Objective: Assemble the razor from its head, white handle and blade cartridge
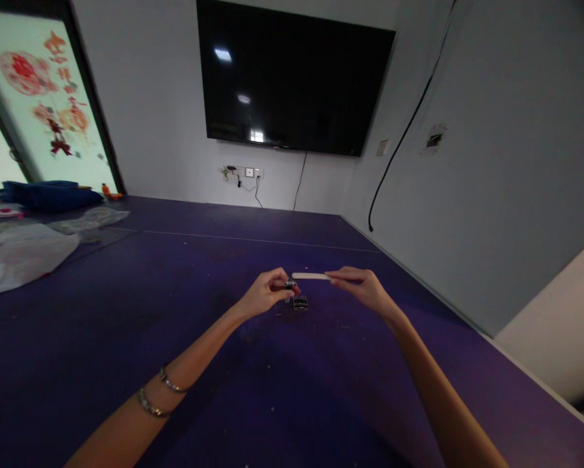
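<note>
The head view shows a pale, flat stick with a rounded end, lying nearly level in the air between the hands. The right hand pinches its right end with fingers stretched forward, the forearm slanting in from the lower right. The stick's free tip reaches just beside a small part, shiny and partly dark, gripped in the curled fingers of the left hand; whether the two touch cannot be told. Two metallic bracelets circle the slanting left forearm. Near that hand sits a small black, boxy piece on the smooth purple surface, which is flecked with pale specks. Crumpled, translucent plastic lies well apart on the left.
</note>
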### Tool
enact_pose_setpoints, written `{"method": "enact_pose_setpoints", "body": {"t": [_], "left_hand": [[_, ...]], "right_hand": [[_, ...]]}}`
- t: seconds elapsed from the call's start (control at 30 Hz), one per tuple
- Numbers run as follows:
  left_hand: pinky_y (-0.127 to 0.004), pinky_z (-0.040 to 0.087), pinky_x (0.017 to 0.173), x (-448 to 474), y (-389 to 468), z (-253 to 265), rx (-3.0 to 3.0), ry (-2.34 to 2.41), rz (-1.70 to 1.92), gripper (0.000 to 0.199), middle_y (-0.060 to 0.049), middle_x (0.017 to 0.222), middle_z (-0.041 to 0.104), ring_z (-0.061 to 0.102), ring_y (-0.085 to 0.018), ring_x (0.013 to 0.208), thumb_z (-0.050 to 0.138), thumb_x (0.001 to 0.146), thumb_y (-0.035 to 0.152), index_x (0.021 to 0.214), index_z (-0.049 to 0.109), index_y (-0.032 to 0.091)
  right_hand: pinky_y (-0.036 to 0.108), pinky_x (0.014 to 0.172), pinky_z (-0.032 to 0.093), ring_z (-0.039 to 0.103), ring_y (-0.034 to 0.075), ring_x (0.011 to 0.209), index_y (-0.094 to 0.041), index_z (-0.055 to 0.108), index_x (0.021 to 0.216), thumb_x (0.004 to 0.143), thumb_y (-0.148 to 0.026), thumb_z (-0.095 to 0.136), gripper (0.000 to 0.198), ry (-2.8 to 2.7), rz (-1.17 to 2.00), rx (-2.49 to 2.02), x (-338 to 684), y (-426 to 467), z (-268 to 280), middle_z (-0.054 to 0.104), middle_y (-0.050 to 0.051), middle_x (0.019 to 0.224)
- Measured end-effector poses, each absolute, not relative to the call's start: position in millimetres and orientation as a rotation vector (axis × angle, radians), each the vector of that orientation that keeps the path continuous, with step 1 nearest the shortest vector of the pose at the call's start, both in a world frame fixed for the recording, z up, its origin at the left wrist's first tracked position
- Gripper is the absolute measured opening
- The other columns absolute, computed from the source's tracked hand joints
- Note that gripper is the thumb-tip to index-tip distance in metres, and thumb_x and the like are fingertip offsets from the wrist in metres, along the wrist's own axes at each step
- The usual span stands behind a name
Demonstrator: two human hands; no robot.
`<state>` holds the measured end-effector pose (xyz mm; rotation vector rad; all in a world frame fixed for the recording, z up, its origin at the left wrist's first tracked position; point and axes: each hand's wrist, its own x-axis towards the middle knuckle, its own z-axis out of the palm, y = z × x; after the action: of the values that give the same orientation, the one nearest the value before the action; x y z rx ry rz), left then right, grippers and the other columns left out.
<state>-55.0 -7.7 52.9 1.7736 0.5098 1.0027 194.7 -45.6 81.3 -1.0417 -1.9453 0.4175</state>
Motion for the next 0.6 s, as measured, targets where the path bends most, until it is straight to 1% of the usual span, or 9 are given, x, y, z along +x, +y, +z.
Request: {"method": "enact_pose_setpoints", "body": {"t": [0.13,0.27,0.37,0.6], "left_hand": [[-0.026,0.046,0.066,-54.5,-6.6,50.9,1.771,0.528,1.005,0.019,-0.007,0.082,0.069,0.063,-0.014,0.074,0.066,0.069,0.015,0.073,0.047,0.015],[-0.026,0.046,0.067,-54.8,-6.4,50.1,1.766,0.498,1.008,0.018,-0.007,0.084,0.069,0.063,-0.014,0.074,0.065,0.070,0.015,0.073,0.047,0.015],[-0.025,0.046,0.066,-55.0,-6.5,50.4,1.767,0.496,1.007,0.018,-0.007,0.083,0.069,0.063,-0.013,0.073,0.065,0.070,0.015,0.073,0.047,0.015],[-0.026,0.046,0.065,-55.8,-4.8,49.1,1.783,0.508,0.997,0.018,-0.007,0.083,0.069,0.063,-0.013,0.071,0.064,0.071,0.018,0.074,0.047,0.015]], "right_hand": [[0.028,0.067,0.044,0.059,0.016,0.076,-0.023,0.070,0.097,0.077,-0.036,0.061,0.026,-1.992,0.469,-1.015,194.8,-45.6,81.1,0.067,0.005,0.083],[0.028,0.066,0.044,0.058,0.016,0.073,-0.023,0.071,0.096,0.077,-0.036,0.061,0.025,-1.937,0.426,-1.063,195.6,-44.8,79.9,0.067,0.005,0.081],[0.028,0.064,0.043,0.058,0.016,0.073,-0.023,0.070,0.096,0.076,-0.037,0.061,0.026,-1.967,0.453,-1.047,196.2,-45.1,80.2,0.067,0.005,0.081],[0.028,0.067,0.044,0.059,0.016,0.075,-0.022,0.070,0.096,0.076,-0.037,0.061,0.027,-1.946,0.450,-1.051,194.4,-48.0,83.1,0.067,0.006,0.083]]}}
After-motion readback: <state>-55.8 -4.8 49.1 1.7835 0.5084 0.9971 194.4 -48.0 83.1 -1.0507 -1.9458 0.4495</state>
